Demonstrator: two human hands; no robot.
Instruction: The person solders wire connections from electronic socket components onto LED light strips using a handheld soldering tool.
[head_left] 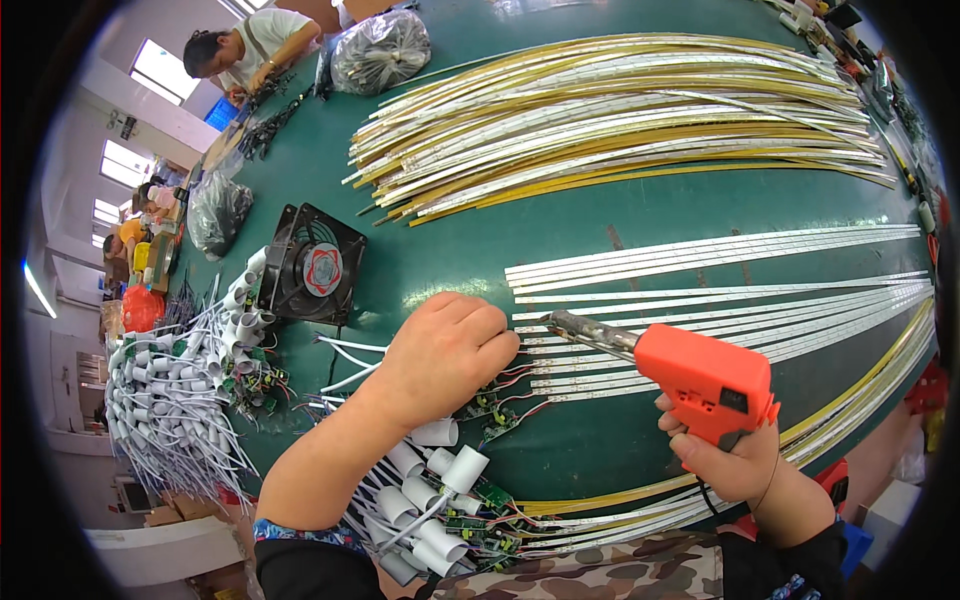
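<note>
While my right hand (pixel 725 462) grips the handle of the orange soldering gun (pixel 700 378), fingers closed fully around it, the gun's metal tip (pixel 562 322) points left and sits over the near ends of the white strips (pixel 720 300); my left hand (pixel 447 352) rests knuckles up on the green table (pixel 590 440), fingers curled down onto the strip ends and the thin red and black wires (pixel 520 385) beside them; whether those fingers pinch anything I cannot tell; small green circuit boards (pixel 490 412) lie just below that hand; white plastic caps (pixel 440 480) with leads lie in a heap near my left forearm; a black fan (pixel 312 265) stands left of the hand; a sheaf of yellow and white strips (pixel 620 120) lies farther back; another person (pixel 245 50) works at the far left corner.
</note>
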